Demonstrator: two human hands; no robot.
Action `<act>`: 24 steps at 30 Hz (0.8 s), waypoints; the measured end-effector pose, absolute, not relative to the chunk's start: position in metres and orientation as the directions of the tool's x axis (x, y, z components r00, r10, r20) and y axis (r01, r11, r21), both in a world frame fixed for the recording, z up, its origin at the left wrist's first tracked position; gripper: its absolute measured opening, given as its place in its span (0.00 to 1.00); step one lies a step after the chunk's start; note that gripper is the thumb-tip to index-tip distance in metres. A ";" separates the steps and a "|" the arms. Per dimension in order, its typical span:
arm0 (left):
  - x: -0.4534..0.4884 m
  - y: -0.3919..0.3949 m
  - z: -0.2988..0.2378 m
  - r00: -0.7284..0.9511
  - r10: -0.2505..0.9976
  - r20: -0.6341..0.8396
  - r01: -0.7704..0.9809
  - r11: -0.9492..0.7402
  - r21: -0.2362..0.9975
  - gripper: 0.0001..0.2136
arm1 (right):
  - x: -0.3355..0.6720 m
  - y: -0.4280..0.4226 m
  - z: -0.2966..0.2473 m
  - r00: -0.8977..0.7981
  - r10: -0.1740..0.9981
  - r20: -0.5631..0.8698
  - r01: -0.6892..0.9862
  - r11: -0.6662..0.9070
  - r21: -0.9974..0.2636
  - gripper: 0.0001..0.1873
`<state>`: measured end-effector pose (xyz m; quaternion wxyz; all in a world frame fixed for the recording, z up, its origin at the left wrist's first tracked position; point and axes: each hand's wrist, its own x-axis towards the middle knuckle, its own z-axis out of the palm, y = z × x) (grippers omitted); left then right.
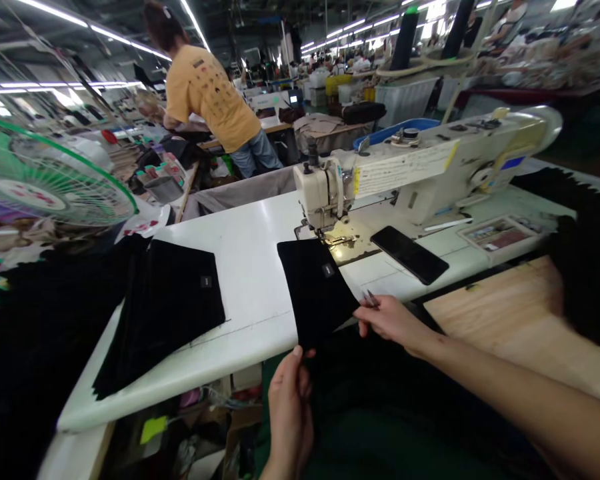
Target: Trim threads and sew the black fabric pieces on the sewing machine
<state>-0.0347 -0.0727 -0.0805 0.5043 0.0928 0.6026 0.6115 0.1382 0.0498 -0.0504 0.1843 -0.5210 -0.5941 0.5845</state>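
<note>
A black fabric piece [313, 290] with a small label lies over the front edge of the white sewing table [253, 267]. My left hand [291, 400] pinches its lower left corner between thumb and fingers. At its right corner, my right hand [387, 319] is closed on the cloth, and a small pointed metal tool, perhaps thread snips [371, 298], sticks out of the same hand. The far edge of the cloth lies just in front of the needle area of the sewing machine [325, 197]. To the left, more black labelled pieces [180, 287] lie stacked.
A dark phone [409, 253] and a small parts tray [503, 237] lie right of the needle. A green fan [45, 180] stands at the left. Beyond the table, a person in a yellow shirt [210, 93] leans over another station. Dark fabric [587, 267] hangs at the right.
</note>
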 end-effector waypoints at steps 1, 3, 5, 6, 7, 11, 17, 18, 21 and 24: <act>-0.034 -0.073 -0.082 -0.468 0.726 -0.503 -0.514 0.240 0.824 0.24 | 0.140 0.050 -0.049 -0.400 0.815 -0.419 0.373 -0.273 -0.887 0.10; -0.035 -0.074 -0.083 -0.469 0.727 -0.502 -0.516 0.236 0.824 0.25 | 0.142 0.050 -0.044 -0.432 0.775 -0.461 0.321 -0.345 -0.882 0.13; -0.035 -0.073 -0.083 -0.479 0.730 -0.488 -0.508 0.223 0.832 0.25 | 0.144 0.052 -0.040 -0.448 0.761 -0.470 0.290 -0.374 -0.881 0.18; -0.035 -0.073 -0.083 -0.480 0.732 -0.484 -0.506 0.220 0.834 0.24 | 0.143 0.054 -0.039 -0.437 0.768 -0.469 0.277 -0.381 -0.882 0.19; -0.035 -0.072 -0.083 -0.478 0.733 -0.484 -0.505 0.221 0.834 0.24 | 0.143 0.055 -0.038 -0.416 0.780 -0.468 0.267 -0.387 -0.883 0.18; -0.040 -0.074 -0.086 -0.471 0.743 -0.476 -0.485 0.232 0.843 0.23 | 0.138 0.057 -0.043 -0.357 0.799 -0.483 0.262 -0.411 -0.873 0.11; -0.057 -0.072 -0.067 -0.665 0.733 0.144 0.334 0.119 0.935 0.19 | 0.139 0.060 -0.042 -0.370 0.782 -0.502 0.287 -0.418 -0.862 0.11; -0.056 -0.068 -0.060 -0.574 0.753 0.320 0.538 0.053 0.841 0.16 | 0.140 0.060 -0.041 -0.372 0.781 -0.502 0.289 -0.416 -0.862 0.11; -0.041 -0.047 -0.044 -0.092 0.837 0.539 0.877 -0.189 0.442 0.03 | 0.140 0.062 -0.039 -0.390 0.774 -0.499 0.291 -0.411 -0.864 0.12; -0.021 -0.021 -0.040 0.196 0.858 0.475 0.944 -0.296 0.146 0.10 | 0.141 0.062 -0.039 -0.416 0.766 -0.490 0.295 -0.397 -0.869 0.14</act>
